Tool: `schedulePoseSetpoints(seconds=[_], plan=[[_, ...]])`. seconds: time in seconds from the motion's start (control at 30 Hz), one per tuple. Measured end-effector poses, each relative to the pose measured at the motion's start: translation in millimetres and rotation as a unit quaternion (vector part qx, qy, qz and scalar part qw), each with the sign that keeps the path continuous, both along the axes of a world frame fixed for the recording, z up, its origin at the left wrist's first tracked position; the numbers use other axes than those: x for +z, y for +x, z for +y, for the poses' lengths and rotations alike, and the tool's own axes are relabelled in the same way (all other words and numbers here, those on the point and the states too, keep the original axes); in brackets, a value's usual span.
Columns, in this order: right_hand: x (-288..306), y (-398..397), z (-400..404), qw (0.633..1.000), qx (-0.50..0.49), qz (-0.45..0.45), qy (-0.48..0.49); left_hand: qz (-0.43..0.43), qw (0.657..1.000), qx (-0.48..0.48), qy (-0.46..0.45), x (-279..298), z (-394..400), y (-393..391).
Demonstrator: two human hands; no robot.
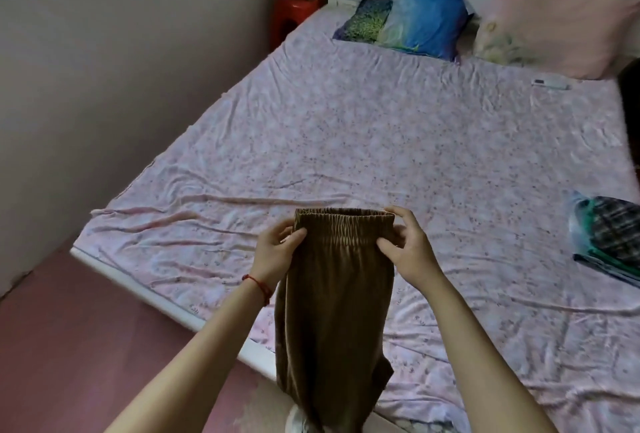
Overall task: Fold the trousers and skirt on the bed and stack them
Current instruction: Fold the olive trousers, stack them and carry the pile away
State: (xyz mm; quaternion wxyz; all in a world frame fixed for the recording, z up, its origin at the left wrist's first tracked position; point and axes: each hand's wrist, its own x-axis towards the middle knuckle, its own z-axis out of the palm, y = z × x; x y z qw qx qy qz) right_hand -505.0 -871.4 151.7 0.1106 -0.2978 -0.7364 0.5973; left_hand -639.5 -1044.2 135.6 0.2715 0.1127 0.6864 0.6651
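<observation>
Brown trousers [334, 311] with an elastic waistband hang down in front of me over the near edge of the bed [346, 141]. My left hand [277, 252] pinches the waistband's left end, and my right hand [407, 245] pinches its right end, holding the waistband level above the sheet. The legs drop straight down past the bed's edge toward the floor. A folded plaid garment, green and dark [613, 242], lies flat on the bed at the far right; I cannot tell whether it is the skirt.
A pink flowered sheet covers the bed. A blue pillow [405, 24] and a pink pillow [561, 24] lie at the head. A small white device [550, 83] rests near the pink pillow. A wall runs along the left, with a red stool [291, 13] in the corner.
</observation>
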Motion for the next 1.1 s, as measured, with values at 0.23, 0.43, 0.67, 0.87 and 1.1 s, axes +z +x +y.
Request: schedulePoseSetpoints(seconds=[0.23, 0.43, 0.67, 0.87, 1.1], plan=[[-100.4, -87.2, 34.9, 0.996, -0.044, -0.055, 0.047, -0.008, 0.998, 0.005, -0.069, -90.4, 45.4, -81.2], [-199.4, -151.8, 60.9, 0.993, -0.049, -0.076, 0.079, 0.037, 0.986, 0.017, -0.16, -195.7, 81.2, -151.8], [-322.3, -192.4, 78.2, 0.99, -0.107, -0.079, 0.055, 0.053, 0.978, 0.0, -0.2, -313.8, 111.9, -192.9], [-405.8, -179.6, 70.0, 0.987, -0.123, -0.1, -0.032, 0.05, 0.968, -0.055, -0.239, -386.2, 97.0, -189.5], [-421.2, -191.5, 73.7, 0.98, -0.201, -0.005, -0.001, 0.061, 0.977, 0.008, -0.204, -405.8, 110.6, -186.5]])
